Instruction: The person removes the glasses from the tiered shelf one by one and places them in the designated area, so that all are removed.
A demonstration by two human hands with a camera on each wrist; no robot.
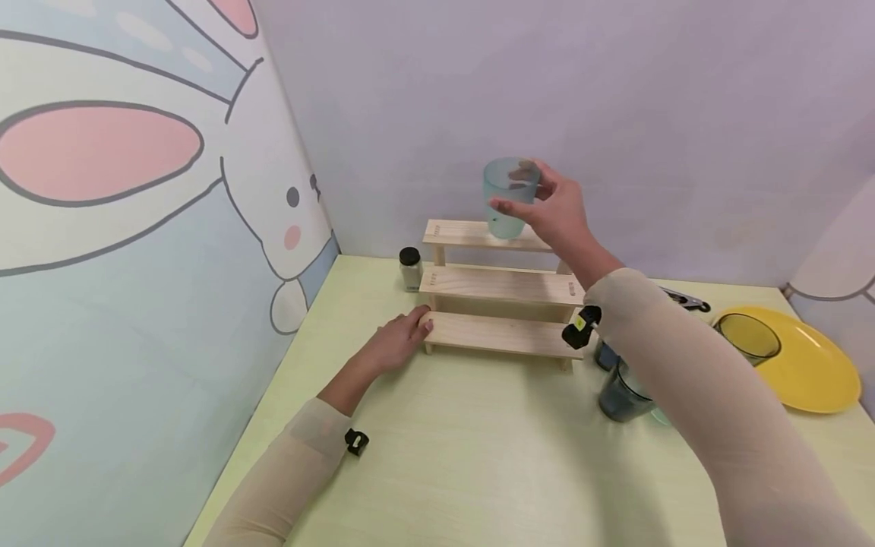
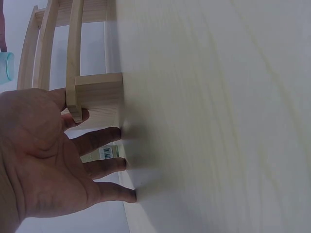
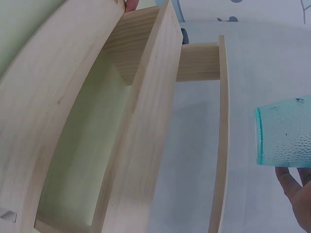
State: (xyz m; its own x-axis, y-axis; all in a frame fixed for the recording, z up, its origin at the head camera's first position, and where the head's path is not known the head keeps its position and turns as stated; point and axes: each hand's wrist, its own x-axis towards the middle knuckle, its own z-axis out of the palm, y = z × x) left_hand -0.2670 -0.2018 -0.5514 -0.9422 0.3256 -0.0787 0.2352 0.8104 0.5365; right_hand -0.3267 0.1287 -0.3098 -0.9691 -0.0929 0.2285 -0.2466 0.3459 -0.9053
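Note:
A three-tier wooden step rack (image 1: 502,282) stands on the table against the wall. My right hand (image 1: 557,209) grips a translucent light-blue cup (image 1: 504,199) between thumb and fingers, upright over the top tier. In the right wrist view a gap shows between the cup (image 3: 286,133) and the top plank (image 3: 222,131). At the rack's left end, my left hand (image 1: 399,340) pinches the end of the lowest plank (image 1: 492,332) with thumb and index finger. Its other fingers (image 2: 102,167) extend down to the tabletop in the left wrist view.
A small black-lidded jar (image 1: 411,269) stands left of the rack. On the right, partly behind my right sleeve, are a dark glass (image 1: 623,399), a yellow plate (image 1: 813,372) with an amber glass (image 1: 748,336) by its left side, and a black-handled tool (image 1: 692,301).

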